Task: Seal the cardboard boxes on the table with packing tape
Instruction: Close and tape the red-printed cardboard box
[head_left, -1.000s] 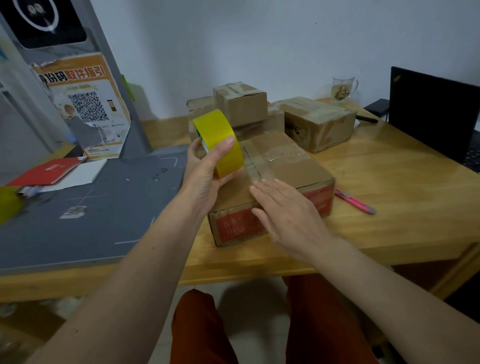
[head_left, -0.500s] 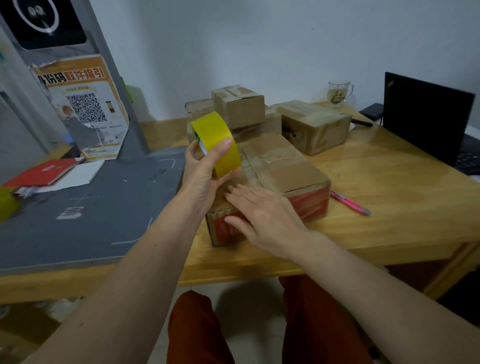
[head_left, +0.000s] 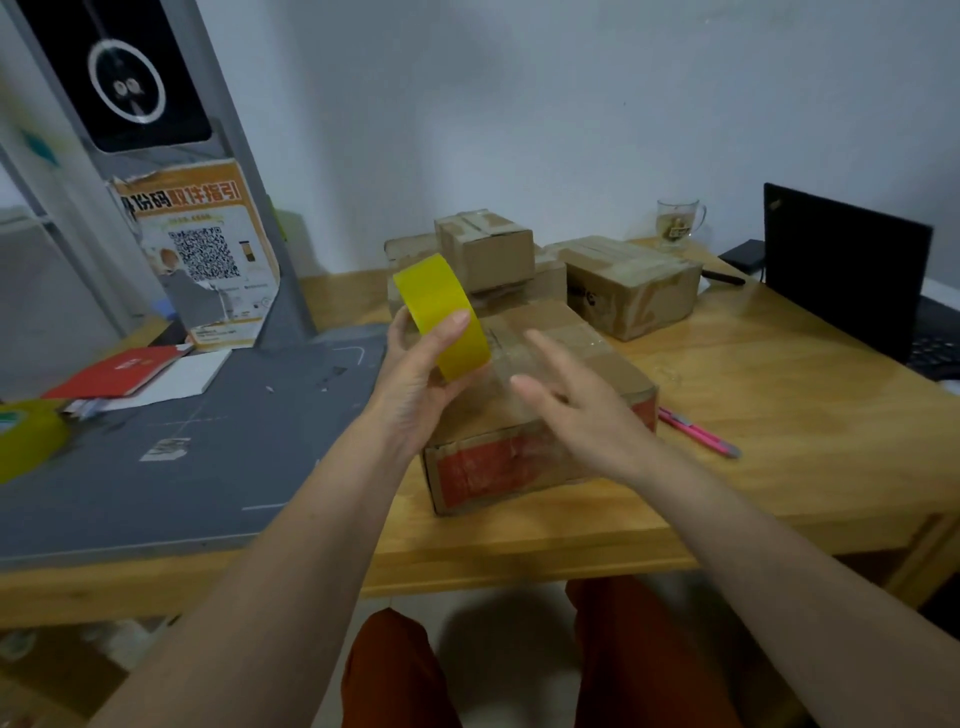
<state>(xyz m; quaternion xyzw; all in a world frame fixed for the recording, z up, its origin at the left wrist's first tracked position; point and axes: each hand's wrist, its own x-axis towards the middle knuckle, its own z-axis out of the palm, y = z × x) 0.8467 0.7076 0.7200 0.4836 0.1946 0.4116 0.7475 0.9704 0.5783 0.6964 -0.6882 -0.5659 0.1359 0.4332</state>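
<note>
**Yellow tape roll held over the near box**

Yellow packing tape roll (head_left: 441, 317) stands on edge in the left hand (head_left: 415, 384), thumb curled over its near face and fingers wrapped behind it, just above the left part of the large cardboard box (head_left: 519, 447). That box sits near the front edge of the wooden table (head_left: 779, 415), its near side bearing a red printed panel and its top flaps covered with shiny clear tape. The right hand (head_left: 587, 415) hovers over the box top with fingers spread and straight, holding nothing; motion blur makes it unclear whether the fingertips touch the cardboard.

Farther back, a small cardboard box (head_left: 485, 249) is stacked on a flatter box (head_left: 545, 283), and a medium taped box (head_left: 631, 283) stands just right of them. A pink utility knife (head_left: 698, 431) lies on the table right of the large box. A glass mug (head_left: 678, 223) stands at the far edge, with a black laptop (head_left: 847, 270) open at the right. To the left, a grey cutting mat (head_left: 156, 467) covers the table, carrying a red booklet (head_left: 114, 371) on white papers and a second yellow tape roll (head_left: 26, 441) at the left edge. An orange QR-code poster (head_left: 202, 254) hangs on a grey post beyond.
</note>
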